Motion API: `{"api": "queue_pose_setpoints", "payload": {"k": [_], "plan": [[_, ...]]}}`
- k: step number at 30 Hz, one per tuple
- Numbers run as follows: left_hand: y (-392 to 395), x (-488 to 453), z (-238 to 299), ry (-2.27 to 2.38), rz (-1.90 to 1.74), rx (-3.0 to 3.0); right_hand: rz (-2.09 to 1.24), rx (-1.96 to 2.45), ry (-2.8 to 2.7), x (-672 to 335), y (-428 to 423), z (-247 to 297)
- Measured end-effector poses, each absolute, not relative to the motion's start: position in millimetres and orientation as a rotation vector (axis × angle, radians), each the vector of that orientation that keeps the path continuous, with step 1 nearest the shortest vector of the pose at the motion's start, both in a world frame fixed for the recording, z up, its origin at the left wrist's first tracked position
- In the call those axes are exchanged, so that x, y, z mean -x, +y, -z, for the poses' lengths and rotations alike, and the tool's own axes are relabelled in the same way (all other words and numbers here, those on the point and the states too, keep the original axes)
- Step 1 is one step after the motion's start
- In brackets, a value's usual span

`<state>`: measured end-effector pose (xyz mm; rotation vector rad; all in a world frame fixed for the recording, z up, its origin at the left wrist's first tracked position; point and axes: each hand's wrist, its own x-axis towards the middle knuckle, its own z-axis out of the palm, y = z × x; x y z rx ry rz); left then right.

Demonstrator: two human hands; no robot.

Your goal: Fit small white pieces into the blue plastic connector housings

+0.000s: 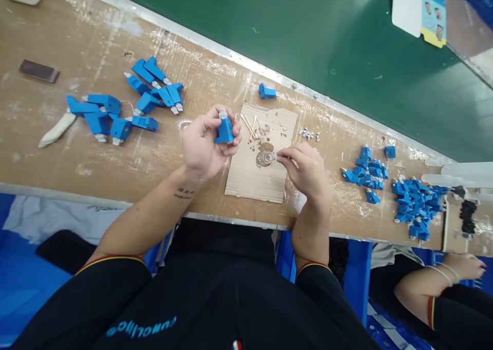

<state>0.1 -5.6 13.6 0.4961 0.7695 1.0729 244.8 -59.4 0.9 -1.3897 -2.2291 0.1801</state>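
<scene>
My left hand (208, 144) is wrapped round a blue plastic part (224, 130), whose pale grey tip points up and away from me. Thumb and forefinger of my right hand (306, 168) are pinched together; whatever sits between them is too small to make out. Just left of those fingertips is a small clear round dish (265, 158) amid brown wet spots on a cardboard sheet (246, 183). Matchsticks (249, 127) and a cotton swab (254, 123) lie on the same sheet. Small grey pieces (307, 133) are scattered beyond my right hand.
More blue parts lie in groups at left (154, 85) and in a pile at right (418, 203); one blue part (266, 91) rests near the green surface (292, 37). A white cloth roll (57, 130) and dark block (39, 71) are far left. A co-worker's arm (435, 283) shows lower right.
</scene>
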Motion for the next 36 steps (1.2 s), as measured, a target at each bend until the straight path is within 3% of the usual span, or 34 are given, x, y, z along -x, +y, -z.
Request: {"api": "queue_pose_setpoints", "payload": {"k": [17,24,36], "plan": [[-10.3,-7.3,-13.7,0.77,-0.999,-0.45,-0.029,1.484,-2.397,-237.2,-59.3,-2.6],[-9.7,-8.9,-11.6,0.824,-0.996,-0.465,-0.125,1.557,-2.404,-236.8,-58.7,-5.6],[-11.2,-12.6,1.4,0.82,-1.037,-0.676,-0.132,1.393,-2.065,-237.4,-62.8,-9.9]]}}
